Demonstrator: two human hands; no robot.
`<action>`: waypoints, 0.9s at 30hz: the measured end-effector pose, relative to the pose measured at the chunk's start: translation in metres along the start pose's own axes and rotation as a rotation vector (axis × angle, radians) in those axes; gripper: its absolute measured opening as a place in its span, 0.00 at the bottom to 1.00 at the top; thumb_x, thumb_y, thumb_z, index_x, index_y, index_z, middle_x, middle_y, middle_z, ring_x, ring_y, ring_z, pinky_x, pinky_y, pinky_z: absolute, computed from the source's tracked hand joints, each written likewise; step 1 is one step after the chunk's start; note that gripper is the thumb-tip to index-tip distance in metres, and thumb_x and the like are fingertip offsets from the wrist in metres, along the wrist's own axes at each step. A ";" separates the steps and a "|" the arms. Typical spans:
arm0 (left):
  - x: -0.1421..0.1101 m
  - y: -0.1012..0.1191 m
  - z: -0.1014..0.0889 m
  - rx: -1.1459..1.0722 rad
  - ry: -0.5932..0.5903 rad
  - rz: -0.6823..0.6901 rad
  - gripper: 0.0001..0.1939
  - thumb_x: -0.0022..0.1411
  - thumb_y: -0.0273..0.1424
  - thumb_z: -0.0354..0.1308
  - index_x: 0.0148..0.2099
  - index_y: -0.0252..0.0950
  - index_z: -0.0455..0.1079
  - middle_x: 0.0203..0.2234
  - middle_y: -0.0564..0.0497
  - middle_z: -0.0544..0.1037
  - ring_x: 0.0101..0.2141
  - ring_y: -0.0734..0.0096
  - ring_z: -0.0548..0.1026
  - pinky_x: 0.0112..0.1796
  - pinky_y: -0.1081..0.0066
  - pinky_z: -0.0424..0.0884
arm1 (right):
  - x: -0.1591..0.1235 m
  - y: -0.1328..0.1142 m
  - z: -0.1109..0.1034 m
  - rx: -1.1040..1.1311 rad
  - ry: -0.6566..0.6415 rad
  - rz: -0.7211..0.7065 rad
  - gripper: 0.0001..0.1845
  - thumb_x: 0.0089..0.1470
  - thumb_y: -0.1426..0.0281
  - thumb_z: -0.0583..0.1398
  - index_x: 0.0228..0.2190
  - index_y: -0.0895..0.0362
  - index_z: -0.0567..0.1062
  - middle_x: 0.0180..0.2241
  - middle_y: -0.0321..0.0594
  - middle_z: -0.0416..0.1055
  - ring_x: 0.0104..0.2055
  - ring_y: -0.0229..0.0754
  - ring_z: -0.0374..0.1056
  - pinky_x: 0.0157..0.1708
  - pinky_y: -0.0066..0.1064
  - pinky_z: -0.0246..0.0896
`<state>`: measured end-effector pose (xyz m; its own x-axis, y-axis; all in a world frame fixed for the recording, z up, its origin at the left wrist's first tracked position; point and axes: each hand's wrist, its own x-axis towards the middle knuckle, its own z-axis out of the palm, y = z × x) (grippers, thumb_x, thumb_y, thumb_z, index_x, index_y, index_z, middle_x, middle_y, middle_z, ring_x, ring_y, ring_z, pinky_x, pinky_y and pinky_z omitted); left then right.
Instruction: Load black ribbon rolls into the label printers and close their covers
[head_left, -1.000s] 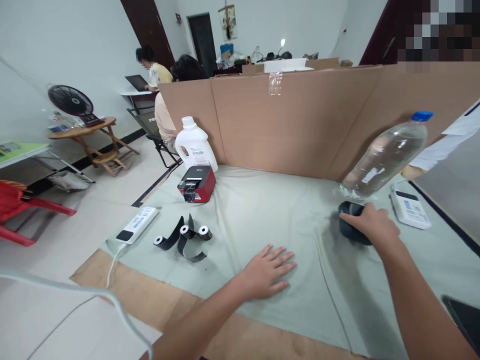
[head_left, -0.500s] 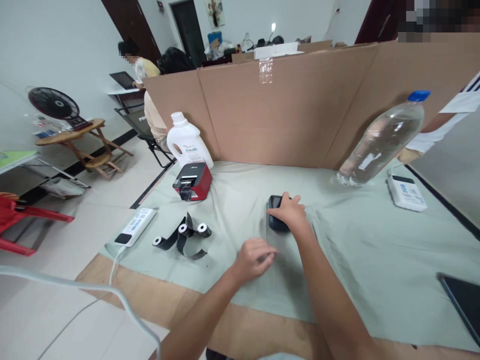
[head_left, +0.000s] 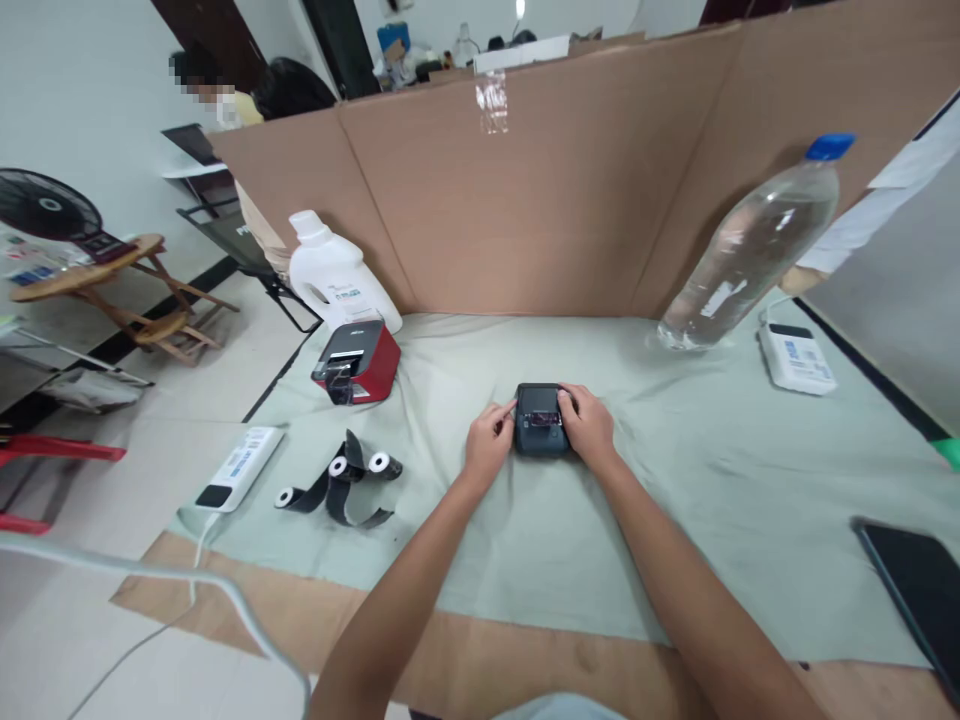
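A dark, box-shaped portable printer (head_left: 541, 432) rests on the green cloth in front of me, a glossy window in its top face. My right hand (head_left: 587, 420) is closed around its right side, thumb over the upper right corner. On the opposite side, my left hand (head_left: 489, 445) has its fingers curled in, with the index finger extended against the printer's left edge. To the left lie several rolls of black paper tape (head_left: 339, 467) with white cores, their ends unrolled. Behind them stands a red and black printer (head_left: 358, 362) with a dark strip hanging from its front.
A white jug (head_left: 339, 275) stands back left, near the cardboard screen (head_left: 525, 200). A large water bottle (head_left: 754, 255) leans at the right. White power banks (head_left: 240, 468) lie on both sides, one cabled. A dark tablet (head_left: 911, 590) lies front right.
My right hand has brought the dark printer leftward from near the bottle to the middle. My left hand went from flat on the cloth to curled at the printer's left edge. The view shifted.
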<state>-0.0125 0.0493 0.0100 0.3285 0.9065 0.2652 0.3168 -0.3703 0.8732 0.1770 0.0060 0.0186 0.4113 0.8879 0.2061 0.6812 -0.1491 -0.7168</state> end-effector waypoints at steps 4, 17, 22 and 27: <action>-0.007 -0.001 -0.001 0.078 -0.045 -0.006 0.20 0.68 0.26 0.51 0.57 0.36 0.77 0.33 0.50 0.76 0.33 0.72 0.72 0.37 0.73 0.68 | 0.001 -0.003 -0.003 -0.001 0.015 0.013 0.26 0.67 0.57 0.48 0.55 0.53 0.77 0.56 0.43 0.76 0.57 0.53 0.71 0.55 0.42 0.64; 0.000 -0.001 -0.008 0.277 -0.152 0.011 0.18 0.68 0.25 0.52 0.52 0.41 0.80 0.34 0.49 0.78 0.35 0.69 0.75 0.38 0.70 0.69 | -0.002 -0.005 -0.005 -0.011 -0.023 0.066 0.30 0.69 0.55 0.43 0.54 0.53 0.77 0.53 0.43 0.79 0.54 0.53 0.73 0.51 0.41 0.66; 0.000 0.003 -0.009 0.412 -0.154 0.039 0.19 0.67 0.24 0.52 0.52 0.42 0.80 0.36 0.48 0.79 0.40 0.64 0.76 0.42 0.66 0.69 | -0.003 -0.004 -0.004 -0.005 -0.020 0.059 0.30 0.69 0.56 0.42 0.54 0.53 0.77 0.53 0.44 0.78 0.54 0.53 0.73 0.52 0.41 0.65; -0.001 0.001 -0.009 0.365 -0.146 0.041 0.20 0.66 0.23 0.52 0.54 0.43 0.79 0.36 0.48 0.79 0.39 0.65 0.76 0.42 0.67 0.70 | -0.003 -0.003 -0.004 -0.011 -0.019 0.057 0.31 0.69 0.54 0.42 0.54 0.51 0.77 0.51 0.43 0.80 0.53 0.52 0.74 0.51 0.40 0.65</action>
<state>-0.0204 0.0502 0.0139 0.4626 0.8606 0.2132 0.5874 -0.4776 0.6534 0.1760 0.0017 0.0233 0.4378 0.8860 0.1527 0.6635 -0.2038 -0.7199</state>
